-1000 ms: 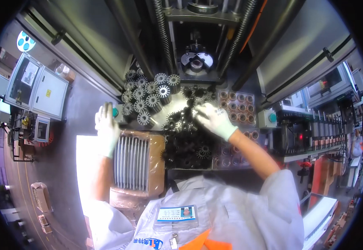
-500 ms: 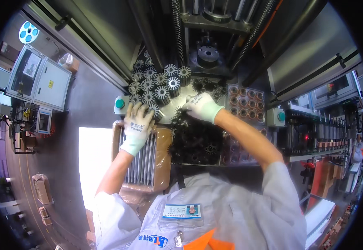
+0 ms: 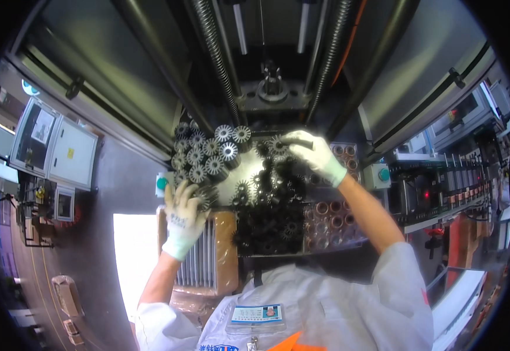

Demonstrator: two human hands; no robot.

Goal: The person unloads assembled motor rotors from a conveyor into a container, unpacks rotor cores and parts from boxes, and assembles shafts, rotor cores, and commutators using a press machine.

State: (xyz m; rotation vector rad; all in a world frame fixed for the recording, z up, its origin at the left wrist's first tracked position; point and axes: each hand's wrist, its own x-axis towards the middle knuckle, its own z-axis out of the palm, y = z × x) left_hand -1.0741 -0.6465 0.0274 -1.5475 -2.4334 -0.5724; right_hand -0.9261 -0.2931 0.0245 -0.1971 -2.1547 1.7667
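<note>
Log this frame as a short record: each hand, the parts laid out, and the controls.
Left hand: gloved, fingers spread at a slotted metal core; grip unclear
Right hand: gloved, fingers bent near the dark slotted pieces; holding unclear
Standing cores: grouped left of the dark pieces
Copper-coloured rings: right of the dark pieces
Metal rods: side by side in a brown-wrapped box
Controls: left green button, right green button
</note>
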